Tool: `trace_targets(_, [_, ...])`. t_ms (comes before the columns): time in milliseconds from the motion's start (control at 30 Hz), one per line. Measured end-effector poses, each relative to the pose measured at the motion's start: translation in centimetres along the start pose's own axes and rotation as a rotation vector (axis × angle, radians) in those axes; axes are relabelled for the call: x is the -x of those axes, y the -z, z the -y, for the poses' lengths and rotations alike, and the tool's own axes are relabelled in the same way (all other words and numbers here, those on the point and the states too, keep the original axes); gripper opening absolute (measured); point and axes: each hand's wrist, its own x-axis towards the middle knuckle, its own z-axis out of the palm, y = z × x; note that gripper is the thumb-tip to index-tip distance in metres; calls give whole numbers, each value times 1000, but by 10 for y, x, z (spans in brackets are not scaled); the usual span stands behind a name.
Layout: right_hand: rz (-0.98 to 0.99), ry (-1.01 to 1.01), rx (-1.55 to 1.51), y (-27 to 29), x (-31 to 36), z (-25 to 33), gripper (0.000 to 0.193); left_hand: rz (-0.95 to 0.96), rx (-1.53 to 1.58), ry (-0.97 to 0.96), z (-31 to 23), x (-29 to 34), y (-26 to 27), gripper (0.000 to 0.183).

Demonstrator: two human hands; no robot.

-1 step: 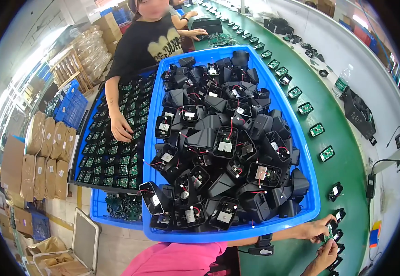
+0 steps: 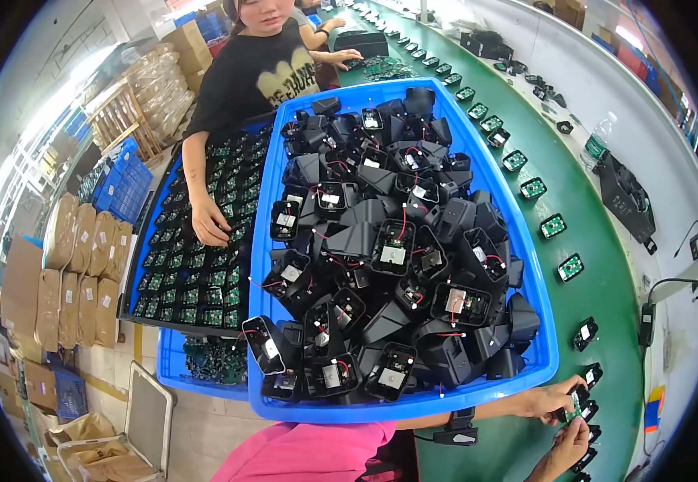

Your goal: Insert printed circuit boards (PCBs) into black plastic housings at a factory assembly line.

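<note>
- Forearm (image 2: 497, 408) of the person's left arm stretches past the blue tub (image 2: 405, 411) toward four o'clock, a black strapped device (image 2: 456, 437) at its wrist.
- The left hand (image 2: 555, 401) is curled narrow, fingers pinching a small green-and-black circuit piece (image 2: 576, 406) from its upper side.
- The right hand (image 2: 567, 448) rises from five o'clock, its bent thumb and fingers closed on the same piece's lower edge.
- That piece sits at four o'clock, over the green surface (image 2: 602, 309), just beside a row of black housings (image 2: 586, 333).
- At nine o'clock, a co-worker's hand (image 2: 211, 223) lies loosely bent over a dark tray (image 2: 192, 329) of green boards; whether it grips anything cannot be told.
- Pale lettering crosses the co-worker's dark shirt (image 2: 240, 80) at eleven o'clock; the bottle (image 2: 597, 145) at two o'clock wears a green label, and brown bags (image 2: 84, 281) at nine o'clock carry white labels too small to read.
- Fingers hide much of the circuit piece; the right forearm is cut off by the lower edge.
</note>
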Motion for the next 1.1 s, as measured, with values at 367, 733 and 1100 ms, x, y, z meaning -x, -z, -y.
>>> trace_targets(367, [173,45,-161,-2,-28,-29,15,-150,-112,111,-8,-3,1,53])
trace_targets(733, [147,-116,-603,-11,-6,4,19,-143,-225,-41,-10,4,-6,46])
trace_targets(1100, [243,-122,-722,-21,-11,1,18,-60,-330,-5,-12,8,1,48])
